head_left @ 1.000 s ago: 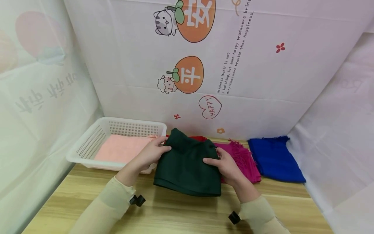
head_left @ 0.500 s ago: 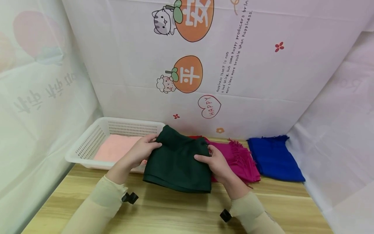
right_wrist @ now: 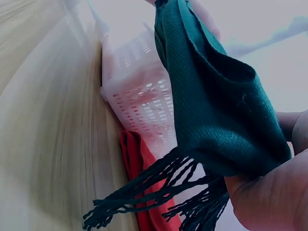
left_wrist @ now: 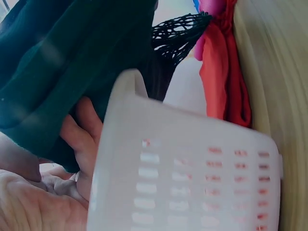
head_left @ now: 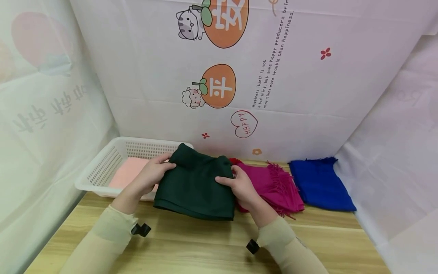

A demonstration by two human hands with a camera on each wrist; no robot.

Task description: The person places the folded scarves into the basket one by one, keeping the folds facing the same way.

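From my remote seat I'm watching the dark green scarf (head_left: pixel 195 186) hanging folded above the table (head_left: pixel 191 251), covering the right end of a white basket (head_left: pixel 147 149) in the head view; I can't tell whether scarf and basket are touching. The left hand (head_left: pixel 152 173) is pinching the scarf at its ten o'clock edge, thumb in front; the right hand (head_left: pixel 241 186) is pinching it at three o'clock, thumb also in front. Through the right wrist camera I'm seeing fringe (right_wrist: pixel 159 187) dangling from the scarf. Around it, the basket is sitting at ten o'clock, holding a pink cloth (head_left: pixel 128 173); a red cloth (left_wrist: pixel 216 77) is showing at two; a magenta scarf (head_left: pixel 261 180) is lying at three, a blue scarf (head_left: pixel 321 186) farther out.
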